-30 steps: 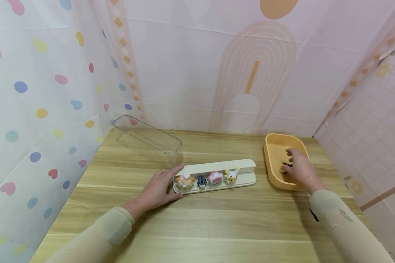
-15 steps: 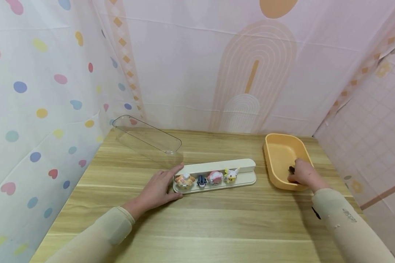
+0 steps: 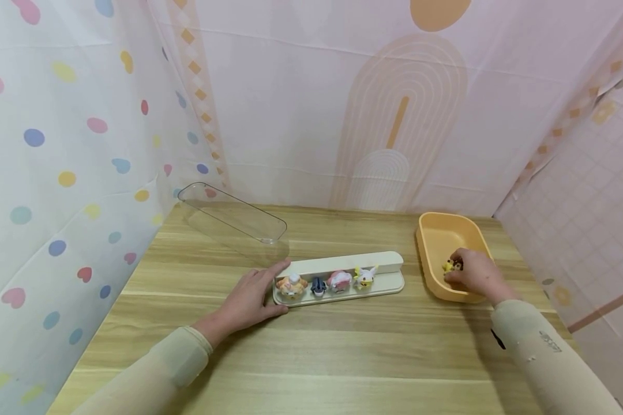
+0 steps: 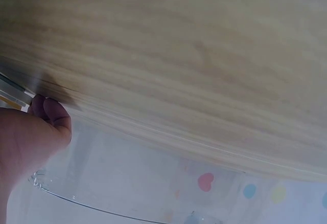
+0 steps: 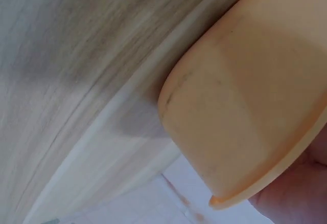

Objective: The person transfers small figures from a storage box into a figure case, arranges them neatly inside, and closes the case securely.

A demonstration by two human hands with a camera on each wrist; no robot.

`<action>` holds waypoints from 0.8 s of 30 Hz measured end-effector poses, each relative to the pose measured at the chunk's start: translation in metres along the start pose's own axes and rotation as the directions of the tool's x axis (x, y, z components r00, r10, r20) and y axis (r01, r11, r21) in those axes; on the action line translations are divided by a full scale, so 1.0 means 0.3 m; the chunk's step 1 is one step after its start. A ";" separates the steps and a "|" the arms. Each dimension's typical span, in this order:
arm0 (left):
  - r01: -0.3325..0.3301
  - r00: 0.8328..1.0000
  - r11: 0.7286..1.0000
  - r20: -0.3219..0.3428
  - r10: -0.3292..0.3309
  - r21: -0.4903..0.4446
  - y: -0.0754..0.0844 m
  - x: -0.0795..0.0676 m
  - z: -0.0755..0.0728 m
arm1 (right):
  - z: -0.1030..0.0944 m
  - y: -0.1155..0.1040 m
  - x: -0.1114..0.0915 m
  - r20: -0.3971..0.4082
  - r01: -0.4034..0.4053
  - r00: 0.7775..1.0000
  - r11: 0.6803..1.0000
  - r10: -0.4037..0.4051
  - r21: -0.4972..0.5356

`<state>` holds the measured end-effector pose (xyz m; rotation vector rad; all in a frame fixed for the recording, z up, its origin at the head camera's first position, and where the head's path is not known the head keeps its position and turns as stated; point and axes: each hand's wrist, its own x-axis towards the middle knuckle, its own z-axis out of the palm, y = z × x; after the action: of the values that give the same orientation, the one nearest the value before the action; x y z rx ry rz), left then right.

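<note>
My left hand [image 3: 249, 297] holds the left end of a cream display base [image 3: 391, 280], thumb at the front corner and fingers at the back. Along the base stand an orange figurine with a white top [image 3: 291, 285], a dark blue one [image 3: 318, 286], a pink-and-white one [image 3: 340, 280] and a white-and-yellow one [image 3: 365, 277]. Inside the orange bin [image 3: 430, 262], my right hand [image 3: 477, 274] pinches a small yellow-and-brown figurine [image 3: 449, 266], partly hidden by the fingers. The right wrist view shows mostly the bin's outer wall [image 5: 230, 106].
A clear plastic cover [image 3: 233, 222] sits at the back left of the wooden table [image 3: 311, 357]. Patterned curtains [image 3: 291, 115] hang behind and at both sides. To the right of the last figurine, the base has a bare stretch.
The right hand reached towards the near right of the bin, then came back slightly up and left with the yellow-and-brown figurine at its fingertips. The left hand and the base have stayed still.
</note>
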<state>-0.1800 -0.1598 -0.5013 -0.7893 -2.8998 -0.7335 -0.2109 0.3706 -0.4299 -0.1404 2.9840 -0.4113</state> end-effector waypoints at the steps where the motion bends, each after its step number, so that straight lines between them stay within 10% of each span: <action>1: 0.000 1.000 1.000 -0.001 0.000 0.000 0.000 0.000 0.000 | -0.002 -0.002 -0.001 -0.016 -0.005 1.000 1.000 0.005 -0.002; 24: -0.001 1.000 1.000 -0.002 0.001 -0.008 0.008 -0.003 -0.009 | 0.054 -0.027 0.013 -0.259 -0.018 0.964 0.989 0.056 0.148</action>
<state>-0.1783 -0.1595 -0.4981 -0.7911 -2.8964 -0.7450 -0.2117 0.3580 -0.4436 -0.0161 3.1927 -0.6898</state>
